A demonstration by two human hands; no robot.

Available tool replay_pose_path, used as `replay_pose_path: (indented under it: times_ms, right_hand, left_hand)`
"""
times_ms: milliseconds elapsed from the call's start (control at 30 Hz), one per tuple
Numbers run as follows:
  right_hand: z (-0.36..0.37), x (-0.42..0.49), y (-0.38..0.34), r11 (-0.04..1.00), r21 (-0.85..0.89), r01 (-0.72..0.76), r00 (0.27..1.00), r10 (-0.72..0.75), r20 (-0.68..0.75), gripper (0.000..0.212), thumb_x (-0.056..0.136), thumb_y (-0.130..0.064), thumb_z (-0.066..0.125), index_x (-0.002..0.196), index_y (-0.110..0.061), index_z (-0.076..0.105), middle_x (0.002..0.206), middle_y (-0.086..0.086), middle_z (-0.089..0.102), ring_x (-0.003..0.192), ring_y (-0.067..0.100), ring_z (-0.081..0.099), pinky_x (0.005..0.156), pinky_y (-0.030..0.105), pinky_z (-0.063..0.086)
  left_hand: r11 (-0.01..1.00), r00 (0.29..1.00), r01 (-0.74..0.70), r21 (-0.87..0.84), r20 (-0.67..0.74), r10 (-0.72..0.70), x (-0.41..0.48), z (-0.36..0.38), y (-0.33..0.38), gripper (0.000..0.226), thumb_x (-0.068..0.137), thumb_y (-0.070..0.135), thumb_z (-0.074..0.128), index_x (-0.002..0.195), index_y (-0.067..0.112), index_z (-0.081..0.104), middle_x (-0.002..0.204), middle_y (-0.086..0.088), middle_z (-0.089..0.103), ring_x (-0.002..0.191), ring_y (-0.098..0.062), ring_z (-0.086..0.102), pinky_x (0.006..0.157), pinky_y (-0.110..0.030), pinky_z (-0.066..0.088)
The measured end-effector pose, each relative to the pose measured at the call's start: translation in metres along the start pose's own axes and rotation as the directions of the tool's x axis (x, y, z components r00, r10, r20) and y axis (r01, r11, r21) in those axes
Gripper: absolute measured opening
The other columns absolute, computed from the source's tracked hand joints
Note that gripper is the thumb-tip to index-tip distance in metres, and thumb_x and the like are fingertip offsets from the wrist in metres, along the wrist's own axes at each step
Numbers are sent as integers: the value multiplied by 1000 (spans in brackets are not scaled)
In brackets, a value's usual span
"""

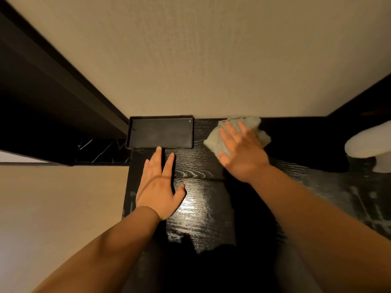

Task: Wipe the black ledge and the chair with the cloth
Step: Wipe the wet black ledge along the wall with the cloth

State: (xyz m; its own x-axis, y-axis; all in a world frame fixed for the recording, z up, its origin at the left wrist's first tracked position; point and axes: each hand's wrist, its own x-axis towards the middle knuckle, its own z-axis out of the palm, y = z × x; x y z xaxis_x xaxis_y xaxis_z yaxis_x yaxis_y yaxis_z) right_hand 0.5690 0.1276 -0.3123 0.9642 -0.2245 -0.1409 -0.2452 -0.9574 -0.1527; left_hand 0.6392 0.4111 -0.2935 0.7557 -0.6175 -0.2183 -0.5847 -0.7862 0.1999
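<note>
A black wood-grain ledge [201, 166] runs along the beige wall. A crumpled grey-green cloth [213, 140] lies on it near the wall. My right hand [241, 149] presses flat on the cloth with straight, spread fingers. My left hand [158, 182] rests flat on the ledge, fingers straight, its fingertips just short of a shallow black tray [160, 132]. No chair is in view.
The black tray sits against the wall at the ledge's left end. A white rounded object [368, 144] stands at the right edge. A dark frame [63, 81] slants along the left. A black marbled strip [101, 151] lies left of the ledge.
</note>
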Motion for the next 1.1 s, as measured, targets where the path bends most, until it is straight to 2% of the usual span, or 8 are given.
replay_pose_path:
  times_ms: [133, 233, 367, 467, 600, 800, 1000, 1100]
  right_hand:
    - [-1, -12, 34, 977, -62, -202, 979, 202, -8, 79, 94, -57, 25, 163, -19, 12, 170, 2, 9, 157, 35, 6, 126, 53, 11]
    - [-10, -9, 5, 956, -4, -295, 955, 295, 35, 78, 94, -54, 30, 163, -21, 12, 170, 1, 2, 155, 39, -3, 127, 52, 0]
    - [-2, -27, -39, 999, 26, -43, 999, 43, 11, 78, 91, -53, 39, 158, -14, 35, 167, 7, 25, 154, 40, 14, 125, 56, 11]
    - [4, -32, -29, 995, 69, 70, 998, -71, 3, 78, 92, -56, 41, 160, -18, 33, 168, 4, 23, 156, 35, 9, 126, 55, 9]
    - [0, -39, 10, 995, 37, -87, 996, 87, 21, 81, 91, -59, 29, 163, -24, 16, 171, -3, 8, 157, 31, -4, 127, 53, 7]
    - [-1, -41, -23, 961, 71, -269, 963, 266, 50, 82, 93, -54, 30, 164, -22, 5, 170, -1, -7, 155, 35, -16, 121, 46, -20]
    - [1, -62, -6, 1000, 20, -7, 998, 6, 70, 78, 96, -60, 29, 164, -22, 17, 171, 0, 7, 157, 32, -5, 126, 55, 9]
    - [-7, -75, 32, 982, -61, -177, 980, 182, 85, 81, 97, -64, 20, 164, -20, 8, 171, 5, 4, 156, 36, -7, 126, 54, 6]
  left_hand:
    - [1000, 1000, -12, 28, 3, 12, 1, 2, -1, 95, 90, 65, 36, 167, 25, -3, 172, -10, -21, 161, -25, -13, 130, -44, -6]
    - [999, 1000, -16, 29, 13, 15, 1, 3, -1, 93, 91, 65, 36, 168, 29, 0, 173, -10, -20, 161, -24, -14, 130, -45, -6]
    - [999, 1000, -27, 26, 1, 27, 2, 4, -1, 88, 91, 64, 36, 168, 34, 4, 174, -10, -16, 162, -28, -8, 131, -48, -2]
    - [999, 999, -39, 27, 3, 39, 2, 6, -3, 87, 92, 62, 38, 168, 34, 6, 175, -5, -12, 161, -30, -5, 131, -51, 0]
    - [997, 998, -56, 44, 14, 56, 2, 5, -4, 86, 92, 62, 37, 167, 36, 4, 175, 3, -10, 161, -33, -5, 130, -53, 1]
    - [997, 998, -66, 26, 5, 66, 1, 6, -3, 85, 91, 63, 34, 167, 36, 6, 176, 6, -5, 161, -33, -4, 130, -53, 1]
    - [996, 996, -72, 54, 46, 70, 2, 2, -4, 82, 90, 65, 26, 167, 37, 12, 175, 9, 2, 160, -35, -5, 130, -54, 0]
    - [995, 996, -74, 62, 57, 70, 2, 1, -3, 82, 90, 64, 24, 167, 37, 11, 175, 8, 1, 160, -35, -7, 130, -53, -2]
